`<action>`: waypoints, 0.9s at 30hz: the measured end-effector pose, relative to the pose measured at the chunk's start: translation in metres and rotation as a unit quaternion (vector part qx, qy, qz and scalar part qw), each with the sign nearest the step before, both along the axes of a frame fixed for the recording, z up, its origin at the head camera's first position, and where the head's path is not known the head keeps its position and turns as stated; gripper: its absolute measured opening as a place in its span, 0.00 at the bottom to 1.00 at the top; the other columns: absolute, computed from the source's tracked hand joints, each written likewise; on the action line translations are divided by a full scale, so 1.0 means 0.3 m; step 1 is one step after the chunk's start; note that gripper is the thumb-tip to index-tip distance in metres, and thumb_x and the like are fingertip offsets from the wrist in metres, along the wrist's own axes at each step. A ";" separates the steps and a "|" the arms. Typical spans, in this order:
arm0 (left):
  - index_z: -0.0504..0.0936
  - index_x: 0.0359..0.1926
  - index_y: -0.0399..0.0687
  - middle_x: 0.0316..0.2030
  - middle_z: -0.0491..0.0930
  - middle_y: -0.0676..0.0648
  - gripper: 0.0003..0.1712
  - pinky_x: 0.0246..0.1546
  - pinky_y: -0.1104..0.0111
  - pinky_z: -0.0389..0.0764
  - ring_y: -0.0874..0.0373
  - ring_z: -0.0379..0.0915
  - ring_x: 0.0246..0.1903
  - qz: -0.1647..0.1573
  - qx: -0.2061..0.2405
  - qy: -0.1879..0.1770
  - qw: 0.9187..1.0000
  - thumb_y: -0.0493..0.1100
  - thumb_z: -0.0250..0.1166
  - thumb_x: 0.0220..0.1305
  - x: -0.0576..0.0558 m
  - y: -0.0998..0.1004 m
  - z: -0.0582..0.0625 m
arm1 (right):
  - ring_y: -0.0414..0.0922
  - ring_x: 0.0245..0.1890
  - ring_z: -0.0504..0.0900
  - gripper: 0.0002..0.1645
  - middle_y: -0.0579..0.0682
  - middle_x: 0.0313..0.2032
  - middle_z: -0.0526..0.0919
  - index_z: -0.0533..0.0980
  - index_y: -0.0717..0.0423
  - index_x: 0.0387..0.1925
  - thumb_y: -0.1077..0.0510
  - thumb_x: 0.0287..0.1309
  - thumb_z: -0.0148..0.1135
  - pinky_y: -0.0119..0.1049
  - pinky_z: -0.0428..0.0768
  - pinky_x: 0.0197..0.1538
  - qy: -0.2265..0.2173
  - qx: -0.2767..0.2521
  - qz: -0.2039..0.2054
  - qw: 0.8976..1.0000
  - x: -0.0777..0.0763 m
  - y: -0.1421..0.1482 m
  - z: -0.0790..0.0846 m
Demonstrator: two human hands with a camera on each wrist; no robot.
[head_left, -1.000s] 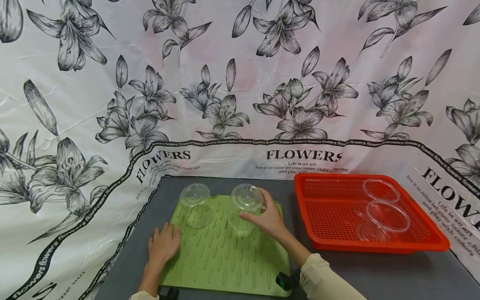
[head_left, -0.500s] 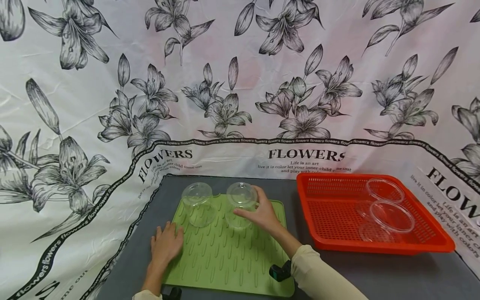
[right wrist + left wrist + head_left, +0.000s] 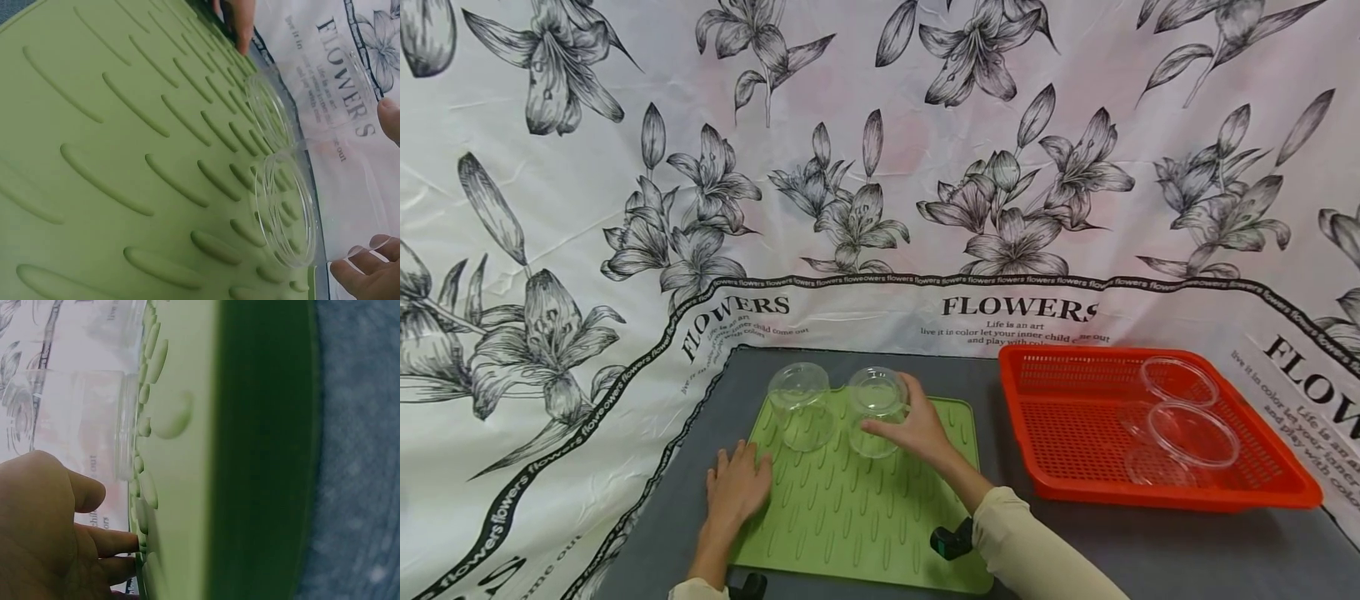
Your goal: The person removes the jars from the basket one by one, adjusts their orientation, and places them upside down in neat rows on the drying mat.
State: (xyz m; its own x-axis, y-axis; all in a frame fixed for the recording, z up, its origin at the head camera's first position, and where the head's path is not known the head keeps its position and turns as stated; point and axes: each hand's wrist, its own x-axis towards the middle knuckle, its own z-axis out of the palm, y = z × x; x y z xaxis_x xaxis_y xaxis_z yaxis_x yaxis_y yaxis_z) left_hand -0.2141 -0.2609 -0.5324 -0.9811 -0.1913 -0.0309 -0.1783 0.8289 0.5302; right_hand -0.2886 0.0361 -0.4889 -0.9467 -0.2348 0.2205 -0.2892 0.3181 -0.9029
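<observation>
Two clear plastic cups stand upside down on a green ridged drying mat (image 3: 850, 521). My right hand (image 3: 922, 427) grips the right-hand cup (image 3: 872, 429) from its right side, thumb in front and fingers behind. Close to its left stands the other cup (image 3: 801, 417). In the right wrist view, the held cup's rim (image 3: 307, 219) appears to rest on the mat, close to the other rim. My left hand (image 3: 739, 487) lies at the mat's left edge with relaxed fingers, holding nothing. In the left wrist view, its fingertips (image 3: 128, 542) touch the mat's edge.
A red perforated plastic basket (image 3: 1033, 479) stands to the right on the grey table (image 3: 1075, 550). Inside it are two more clear cups, the front one (image 3: 1193, 433) with its rim facing up. A flower-printed cloth (image 3: 880, 317) hangs behind and along the left.
My right hand has shifted the gripped cup left, narrowing the gap to the other cup. My left hand stays at the mat's edge. The head view has turned slightly left.
</observation>
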 end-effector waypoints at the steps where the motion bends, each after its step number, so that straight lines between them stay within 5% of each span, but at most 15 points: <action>1: 0.62 0.75 0.31 0.77 0.51 0.27 0.34 0.71 0.26 0.40 0.22 0.35 0.76 0.000 0.000 0.001 1.000 0.51 0.42 0.80 0.000 0.000 0.001 | 0.60 0.69 0.71 0.63 0.61 0.70 0.69 0.54 0.55 0.78 0.47 0.49 0.81 0.62 0.73 0.68 0.001 0.002 0.001 1.000 -0.001 -0.003 0.000; 27: 0.62 0.74 0.31 0.77 0.52 0.27 0.33 0.71 0.26 0.42 0.22 0.36 0.76 -0.003 -0.007 0.015 1.000 0.50 0.44 0.80 0.003 0.001 -0.005 | 0.63 0.72 0.67 0.68 0.62 0.75 0.63 0.50 0.52 0.80 0.39 0.48 0.79 0.66 0.73 0.65 -0.016 0.062 -0.012 0.998 -0.014 -0.023 0.005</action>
